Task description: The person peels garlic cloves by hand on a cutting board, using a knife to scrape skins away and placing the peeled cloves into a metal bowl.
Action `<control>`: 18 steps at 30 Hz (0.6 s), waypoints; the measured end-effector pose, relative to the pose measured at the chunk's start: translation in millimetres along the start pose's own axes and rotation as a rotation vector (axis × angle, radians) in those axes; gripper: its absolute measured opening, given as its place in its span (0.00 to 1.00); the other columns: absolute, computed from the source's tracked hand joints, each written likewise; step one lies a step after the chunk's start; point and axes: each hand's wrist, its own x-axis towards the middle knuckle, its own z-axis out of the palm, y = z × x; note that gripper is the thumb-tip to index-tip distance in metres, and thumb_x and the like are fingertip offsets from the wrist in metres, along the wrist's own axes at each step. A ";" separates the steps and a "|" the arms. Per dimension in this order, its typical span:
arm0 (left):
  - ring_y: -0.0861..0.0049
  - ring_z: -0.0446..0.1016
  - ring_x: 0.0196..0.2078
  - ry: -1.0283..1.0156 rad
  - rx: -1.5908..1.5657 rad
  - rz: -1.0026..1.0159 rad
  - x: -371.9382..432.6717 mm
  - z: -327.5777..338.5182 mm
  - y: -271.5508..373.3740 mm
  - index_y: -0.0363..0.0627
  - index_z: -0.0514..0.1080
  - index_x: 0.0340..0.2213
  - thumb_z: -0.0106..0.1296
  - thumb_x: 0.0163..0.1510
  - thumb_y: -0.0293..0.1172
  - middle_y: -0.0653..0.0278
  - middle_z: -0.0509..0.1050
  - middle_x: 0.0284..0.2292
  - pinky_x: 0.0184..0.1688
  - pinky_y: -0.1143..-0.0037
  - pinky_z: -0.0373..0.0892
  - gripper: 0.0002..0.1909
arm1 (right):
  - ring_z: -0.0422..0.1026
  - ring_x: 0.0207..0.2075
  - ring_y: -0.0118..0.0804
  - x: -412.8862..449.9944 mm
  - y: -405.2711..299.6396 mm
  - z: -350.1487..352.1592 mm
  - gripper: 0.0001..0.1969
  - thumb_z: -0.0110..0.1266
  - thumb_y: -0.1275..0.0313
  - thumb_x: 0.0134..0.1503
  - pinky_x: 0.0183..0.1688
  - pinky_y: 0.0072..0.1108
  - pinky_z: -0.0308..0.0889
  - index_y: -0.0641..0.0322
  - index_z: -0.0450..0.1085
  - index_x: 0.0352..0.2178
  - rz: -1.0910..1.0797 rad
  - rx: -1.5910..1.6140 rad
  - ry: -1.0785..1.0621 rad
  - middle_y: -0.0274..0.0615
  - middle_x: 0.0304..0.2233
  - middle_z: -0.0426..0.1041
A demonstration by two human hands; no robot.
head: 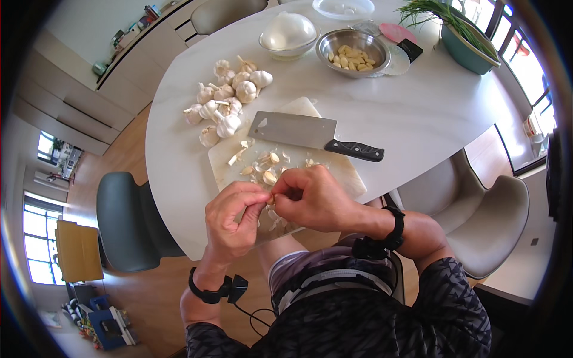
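My left hand [235, 212] and my right hand [313, 197] meet over the near edge of a cutting board [353, 176]. Between their fingertips they pinch a small garlic clove [270, 200], mostly hidden by the fingers. Loose cloves [269, 178] and papery skins lie on the board just beyond my hands. Across the board's far part rests a cleaver [295, 128], its black handle pointing right. A heap of whole garlic bulbs [228, 125] sits to the left of the cleaver. Farther back, a steel bowl [323, 60] holds several peeled cloves [351, 58].
A glass bowl [288, 38] stands beside the steel one, with a plastic lid [344, 8] behind. At the right, a green basin [465, 56] holds long green stalks. Chairs [130, 219] flank the white table [170, 179]. A cable [255, 320] hangs by my left wrist.
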 end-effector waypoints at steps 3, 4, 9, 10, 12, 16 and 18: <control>0.75 0.76 0.32 -0.053 -0.139 -0.169 -2.4 -6.6 0.2 0.35 0.76 0.34 0.57 0.54 0.18 0.59 0.77 0.31 0.35 0.77 0.73 0.04 | 0.75 0.22 0.30 2.5 -0.7 0.6 0.07 0.55 0.75 0.52 0.27 0.23 0.71 0.71 0.76 0.29 0.098 0.110 -0.054 0.45 0.22 0.77; 0.75 0.76 0.32 -0.054 -0.139 -0.168 -3.0 -6.7 -0.5 0.35 0.76 0.34 0.57 0.54 0.18 0.59 0.77 0.31 0.35 0.77 0.73 0.04 | 0.75 0.22 0.28 3.5 -2.1 0.2 0.07 0.53 0.76 0.53 0.27 0.22 0.71 0.72 0.75 0.30 0.194 0.249 -0.102 0.42 0.23 0.78; 0.78 0.76 0.33 -0.005 -0.599 -0.347 -6.7 -7.7 -13.2 0.34 0.75 0.37 0.55 0.60 0.24 0.62 0.76 0.32 0.36 0.79 0.73 0.06 | 0.74 0.23 0.24 6.3 -14.5 -8.3 0.08 0.49 0.79 0.57 0.28 0.19 0.72 0.73 0.74 0.34 0.284 0.403 -0.229 0.39 0.25 0.77; 0.78 0.76 0.33 -0.004 -0.599 -0.348 -7.6 -7.6 -14.9 0.34 0.75 0.37 0.55 0.60 0.24 0.62 0.76 0.32 0.36 0.79 0.73 0.06 | 0.74 0.24 0.23 6.1 -14.8 -8.4 0.08 0.48 0.79 0.59 0.28 0.19 0.73 0.74 0.73 0.34 0.252 0.372 -0.242 0.39 0.26 0.77; 0.79 0.76 0.33 0.005 -0.594 -0.340 -8.8 -7.7 -17.1 0.34 0.75 0.36 0.55 0.59 0.25 0.62 0.76 0.33 0.35 0.80 0.73 0.06 | 0.74 0.24 0.23 6.6 -11.7 -7.2 0.09 0.49 0.77 0.60 0.28 0.19 0.72 0.74 0.73 0.34 0.227 0.363 -0.231 0.39 0.26 0.77; 0.79 0.76 0.32 -0.031 -0.597 -0.364 -8.9 -10.2 -16.3 0.34 0.75 0.37 0.54 0.59 0.24 0.62 0.76 0.32 0.35 0.80 0.73 0.06 | 0.76 0.27 0.23 6.0 -11.8 -9.6 0.10 0.51 0.74 0.62 0.30 0.17 0.73 0.73 0.74 0.40 0.205 0.292 -0.223 0.39 0.29 0.78; 0.79 0.76 0.32 -0.028 -0.523 -0.370 -8.6 -10.9 -11.8 0.33 0.75 0.37 0.54 0.60 0.23 0.62 0.77 0.31 0.35 0.80 0.74 0.06 | 0.76 0.27 0.23 6.3 -16.9 -8.3 0.11 0.52 0.74 0.61 0.31 0.17 0.73 0.74 0.74 0.40 0.244 0.317 -0.213 0.40 0.29 0.78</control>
